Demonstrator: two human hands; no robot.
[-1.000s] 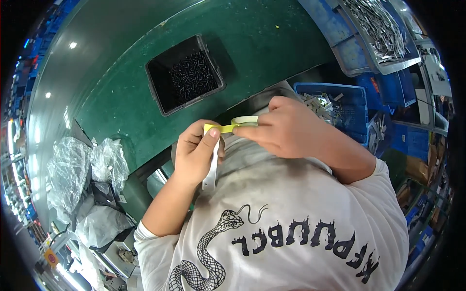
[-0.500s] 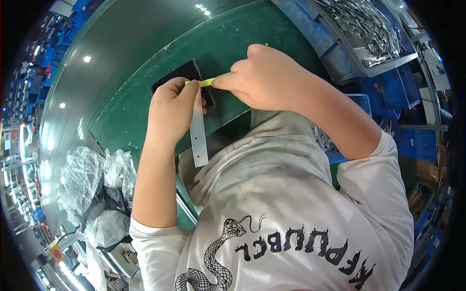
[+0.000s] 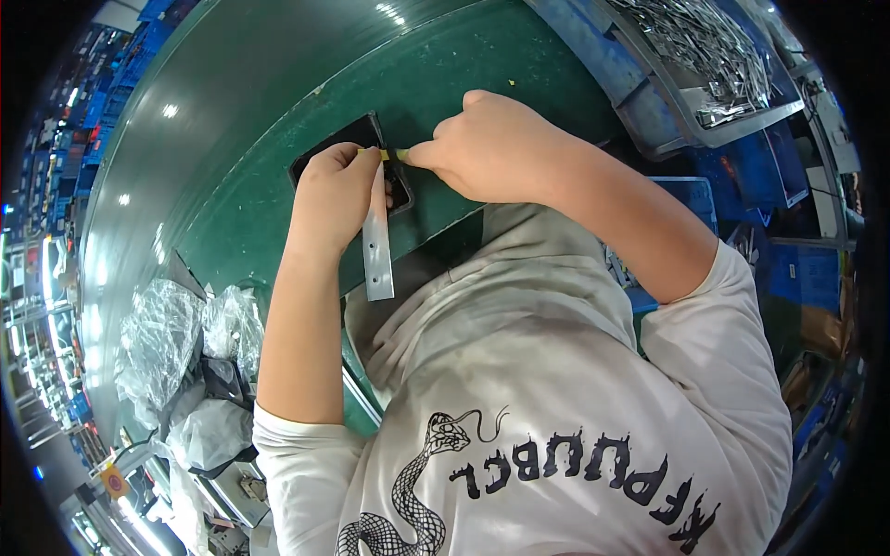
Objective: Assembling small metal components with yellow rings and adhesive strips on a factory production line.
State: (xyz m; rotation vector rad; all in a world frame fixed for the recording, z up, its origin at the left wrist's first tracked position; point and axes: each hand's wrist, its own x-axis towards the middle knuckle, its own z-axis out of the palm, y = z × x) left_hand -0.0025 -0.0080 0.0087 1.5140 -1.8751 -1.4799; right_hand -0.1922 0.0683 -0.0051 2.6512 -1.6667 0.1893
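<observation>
My left hand [image 3: 336, 190] grips the upper end of a flat silver metal strip [image 3: 376, 250] with small holes, which hangs down toward my chest. My right hand [image 3: 491, 148] pinches a small piece of yellow tape [image 3: 397, 154] at the strip's top, fingertips meeting the left hand's. Both hands are raised over a black square tray [image 3: 369, 130] that lies on the green table [image 3: 278, 185]; the hands hide most of the tray.
A grey bin of metal parts [image 3: 705, 46] sits at the upper right in blue crates [image 3: 593, 56]. More blue bins [image 3: 797, 269] are stacked at the right. Crumpled clear plastic bags [image 3: 176, 334] lie at the lower left beside the table edge.
Both hands have lifted up and away from my body with the strip, now over the black tray. The yellow tape between the hands has become shorter.
</observation>
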